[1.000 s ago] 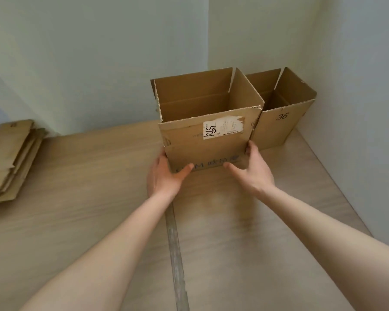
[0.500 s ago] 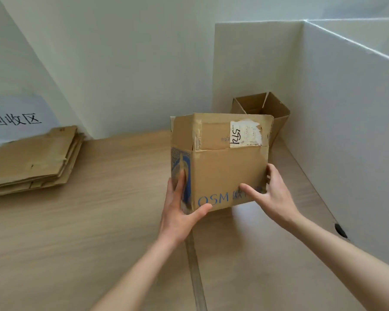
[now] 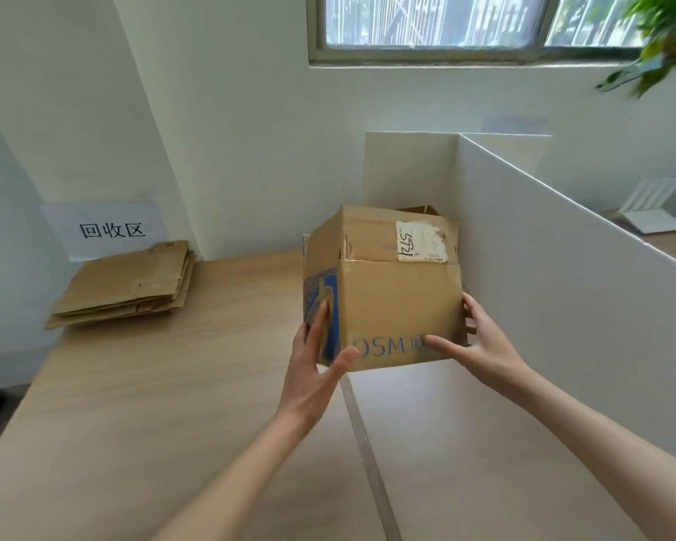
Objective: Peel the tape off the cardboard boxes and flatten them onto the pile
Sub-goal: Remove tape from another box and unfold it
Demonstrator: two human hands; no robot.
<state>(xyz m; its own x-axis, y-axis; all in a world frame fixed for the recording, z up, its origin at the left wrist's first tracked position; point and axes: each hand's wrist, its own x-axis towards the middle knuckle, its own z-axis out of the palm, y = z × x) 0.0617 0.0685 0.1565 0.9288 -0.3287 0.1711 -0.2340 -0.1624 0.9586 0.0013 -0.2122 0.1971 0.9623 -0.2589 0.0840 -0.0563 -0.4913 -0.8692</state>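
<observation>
A brown cardboard box (image 3: 391, 302) with blue print and a torn white label (image 3: 420, 242) is lifted off the wooden table (image 3: 153, 404) and tilted toward me. My left hand (image 3: 313, 376) presses its left face with straight fingers, thumb on the front face. My right hand (image 3: 481, 345) holds the lower right corner, fingers on the right side, thumb stretched across the front. The pile of flattened boxes (image 3: 129, 283) lies at the back left against the wall. Just behind the held box, a flap of a second box (image 3: 422, 210) shows.
A white partition (image 3: 562, 287) walls the table's right side and back corner. A paper sign (image 3: 112, 230) hangs above the pile. A metal seam (image 3: 367, 454) runs down the tabletop. A window and a plant (image 3: 656, 37) are above.
Both hands have lifted the box from the table and tipped its open top away from me. My view has risen, and the second box is now almost hidden behind it.
</observation>
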